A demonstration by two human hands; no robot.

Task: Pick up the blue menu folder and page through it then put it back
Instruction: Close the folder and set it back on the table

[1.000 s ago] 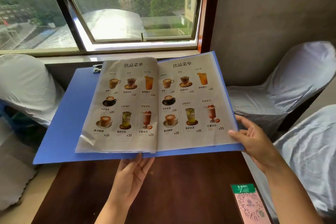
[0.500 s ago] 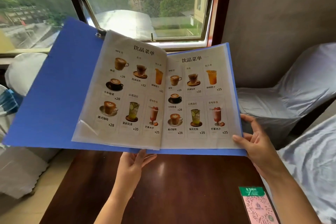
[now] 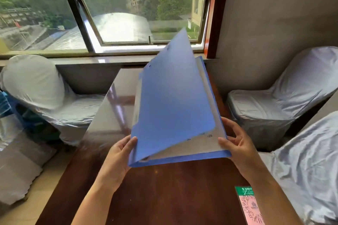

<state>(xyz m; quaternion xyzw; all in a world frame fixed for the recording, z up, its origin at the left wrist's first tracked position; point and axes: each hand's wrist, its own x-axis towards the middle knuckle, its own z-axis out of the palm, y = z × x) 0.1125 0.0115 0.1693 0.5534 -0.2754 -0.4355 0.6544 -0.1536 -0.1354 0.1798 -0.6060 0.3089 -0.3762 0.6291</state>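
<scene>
The blue menu folder (image 3: 173, 104) is held above the dark wooden table (image 3: 164, 193), nearly closed. Its front cover slants down over the pages, and only a strip of page with small price numbers shows at the lower right. My left hand (image 3: 118, 157) grips the spine at the folder's lower left corner. My right hand (image 3: 239, 142) holds the lower right edge of the back cover, thumb on the page. The drink pictures are hidden under the cover.
A pink and green QR card (image 3: 249, 206) lies at the table's near right. White-covered chairs stand to the left (image 3: 36, 86) and right (image 3: 274, 102). A window (image 3: 139, 14) and its sill are behind the table.
The folder was open flat showing two drink pages. The left cover has swung up and over to the right, almost closing it. My left hand shifted to the spine corner.
</scene>
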